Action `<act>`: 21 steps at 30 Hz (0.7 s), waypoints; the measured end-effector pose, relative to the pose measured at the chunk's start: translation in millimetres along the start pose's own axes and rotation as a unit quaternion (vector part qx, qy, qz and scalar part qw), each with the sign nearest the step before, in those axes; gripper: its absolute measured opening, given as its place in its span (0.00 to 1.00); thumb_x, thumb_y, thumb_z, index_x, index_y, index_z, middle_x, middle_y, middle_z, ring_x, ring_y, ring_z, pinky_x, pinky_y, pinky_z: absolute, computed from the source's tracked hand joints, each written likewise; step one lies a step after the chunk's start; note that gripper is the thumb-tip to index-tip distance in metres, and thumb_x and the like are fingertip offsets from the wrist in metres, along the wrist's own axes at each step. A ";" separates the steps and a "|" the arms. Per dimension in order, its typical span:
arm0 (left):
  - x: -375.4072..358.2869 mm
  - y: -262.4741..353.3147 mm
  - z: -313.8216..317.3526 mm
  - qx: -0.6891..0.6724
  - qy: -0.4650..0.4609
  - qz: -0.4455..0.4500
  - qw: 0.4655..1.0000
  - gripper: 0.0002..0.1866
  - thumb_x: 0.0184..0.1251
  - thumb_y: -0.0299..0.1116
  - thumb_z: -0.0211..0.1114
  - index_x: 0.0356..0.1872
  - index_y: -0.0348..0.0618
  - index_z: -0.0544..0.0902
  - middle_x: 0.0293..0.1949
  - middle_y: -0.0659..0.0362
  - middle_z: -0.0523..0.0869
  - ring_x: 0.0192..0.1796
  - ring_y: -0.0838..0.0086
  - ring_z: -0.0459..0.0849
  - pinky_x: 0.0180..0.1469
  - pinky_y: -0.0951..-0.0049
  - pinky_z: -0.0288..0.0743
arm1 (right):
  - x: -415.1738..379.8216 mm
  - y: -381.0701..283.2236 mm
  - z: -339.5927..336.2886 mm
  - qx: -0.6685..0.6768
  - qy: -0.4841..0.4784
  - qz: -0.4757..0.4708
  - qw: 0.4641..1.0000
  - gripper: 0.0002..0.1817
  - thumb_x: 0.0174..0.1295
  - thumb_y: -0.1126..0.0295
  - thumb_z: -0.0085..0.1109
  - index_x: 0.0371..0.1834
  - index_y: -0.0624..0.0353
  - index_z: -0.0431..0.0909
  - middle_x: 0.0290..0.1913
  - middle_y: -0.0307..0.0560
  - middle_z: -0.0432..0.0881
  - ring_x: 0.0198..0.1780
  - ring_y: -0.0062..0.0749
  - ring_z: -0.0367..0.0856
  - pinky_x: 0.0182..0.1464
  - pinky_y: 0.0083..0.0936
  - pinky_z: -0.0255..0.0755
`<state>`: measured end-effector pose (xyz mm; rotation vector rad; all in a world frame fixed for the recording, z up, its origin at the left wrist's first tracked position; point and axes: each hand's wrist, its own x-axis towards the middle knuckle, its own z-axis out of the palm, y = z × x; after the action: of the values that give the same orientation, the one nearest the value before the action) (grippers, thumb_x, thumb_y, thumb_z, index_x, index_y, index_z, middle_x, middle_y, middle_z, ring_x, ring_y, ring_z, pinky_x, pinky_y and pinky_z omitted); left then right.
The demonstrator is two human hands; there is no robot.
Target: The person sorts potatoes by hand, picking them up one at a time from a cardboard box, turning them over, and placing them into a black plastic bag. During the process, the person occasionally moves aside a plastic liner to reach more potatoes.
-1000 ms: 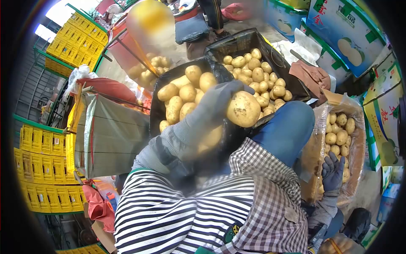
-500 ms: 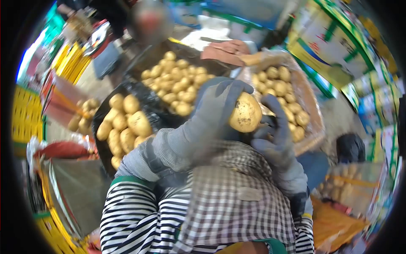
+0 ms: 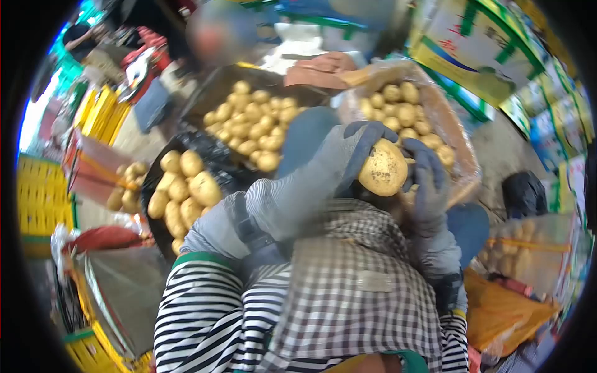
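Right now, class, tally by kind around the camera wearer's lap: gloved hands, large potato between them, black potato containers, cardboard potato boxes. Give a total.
Gloved hands: 2
Large potato: 1
Black potato containers: 2
Cardboard potato box: 1
Total: 6

Grey floor (image 3: pixel 502 148) under black bag (image 3: pixel 524 194) and carton (image 3: pixel 461 140)

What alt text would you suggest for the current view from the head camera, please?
A gloved left hand holds a large, speckled potato above a checked garment, with the gloved right hand raised close beside it. Beyond, more potatoes lie in black-lined containers and a plastic-lined box.
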<state>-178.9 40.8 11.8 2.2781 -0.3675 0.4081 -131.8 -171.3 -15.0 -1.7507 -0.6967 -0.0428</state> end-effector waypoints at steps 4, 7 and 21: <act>-83.7 -48.3 -74.7 0.167 0.063 -0.034 0.983 0.33 0.40 0.32 0.78 0.54 0.44 0.77 0.47 0.50 0.85 0.52 0.55 0.84 0.53 0.62 0.78 | -31.0 82.0 -24.4 0.085 0.016 0.191 0.978 0.22 0.73 0.62 0.50 0.65 0.61 0.75 0.52 0.43 0.81 0.40 0.21 0.80 0.40 0.19 0.74; -167.0 -61.0 -164.0 0.222 0.013 -0.180 0.958 0.24 0.58 0.32 0.70 0.57 0.40 0.77 0.50 0.51 0.85 0.53 0.61 0.85 0.55 0.63 0.78 | -48.2 149.3 -59.5 0.069 0.050 0.328 0.941 0.23 0.72 0.57 0.51 0.65 0.55 0.75 0.52 0.39 0.80 0.41 0.20 0.78 0.41 0.16 0.71; -375.3 -24.3 -109.3 0.311 -0.171 -0.415 0.838 0.13 0.67 0.37 0.57 0.26 0.47 0.86 0.25 0.53 0.85 0.30 0.58 0.86 0.31 0.58 0.77 | -31.7 136.1 -34.5 0.028 -0.056 0.288 0.955 0.28 0.73 0.49 0.47 0.68 0.54 0.71 0.55 0.39 0.77 0.47 0.22 0.75 0.46 0.19 0.71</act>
<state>-529.0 188.3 -83.4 2.8514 0.6962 -0.4016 -82.5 -233.4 -135.2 -1.8495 -0.2407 0.4761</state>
